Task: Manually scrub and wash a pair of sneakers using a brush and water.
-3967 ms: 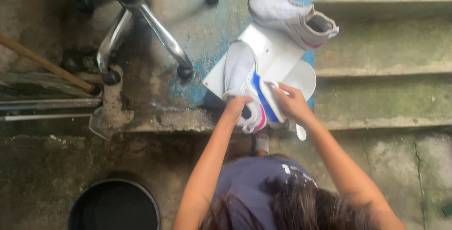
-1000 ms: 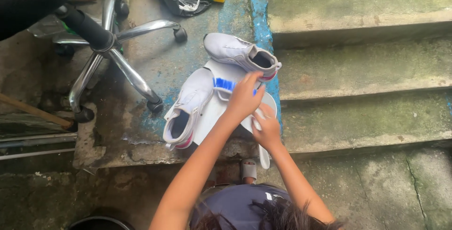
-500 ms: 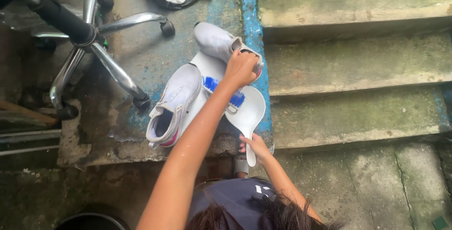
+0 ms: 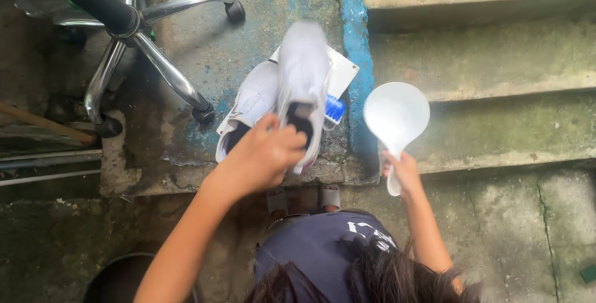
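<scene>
On concrete ledge, left hand (image 4: 264, 154) had lifted far shoe (image 4: 303, 85) off board (image 4: 341, 70), fingers closed round heel, shoe blurred, now over second shoe (image 4: 251, 107). Right hand (image 4: 403, 169) gripped dipper (image 4: 396, 113) handle, swung dipper off board to right, over steps (image 4: 496, 73). Brush (image 4: 334, 109) uncovered, lay on board beside held shoe. Chair base (image 4: 149, 48) stood close left; bucket (image 4: 108, 275) at bottom edge; sandalled toes (image 4: 304, 198) below ledge.

My concrete step (image 4: 186, 160) holds a white board (image 4: 343, 67); beside the board stand a white shoe (image 4: 251, 107) and chair legs (image 4: 167, 73).
</scene>
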